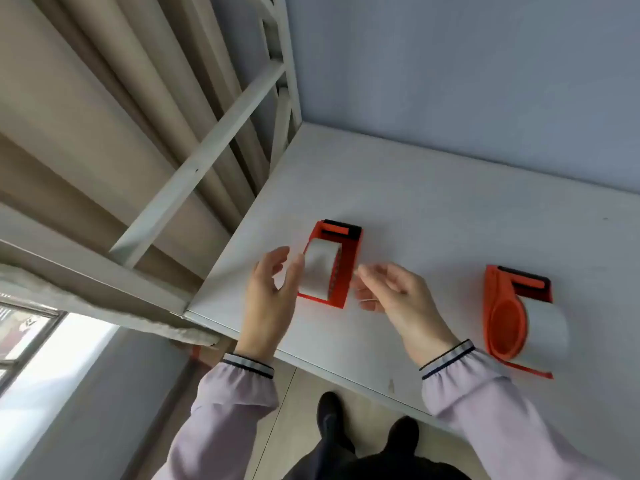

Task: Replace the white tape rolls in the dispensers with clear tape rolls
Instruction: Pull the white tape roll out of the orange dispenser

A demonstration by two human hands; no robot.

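Two orange tape dispensers lie on the white table (433, 209). The left dispenser (348, 268) holds a white tape roll (320, 268) and sits near the table's left edge. My left hand (273, 292) hovers just left of it, fingers spread, empty. To the dispenser's right is my right hand (391, 289), fingers apart, holding nothing. The right dispenser (509, 317) lies on its side near the front edge with a white tape roll (549, 332) in it. No clear tape roll is in view.
A grey wall rises behind the table. White metal frame bars (207, 147) and beige curtains (86, 116) stand to the left. A window (24, 337) shows at lower left. My shoes (332, 417) are on the floor below the table's front edge.
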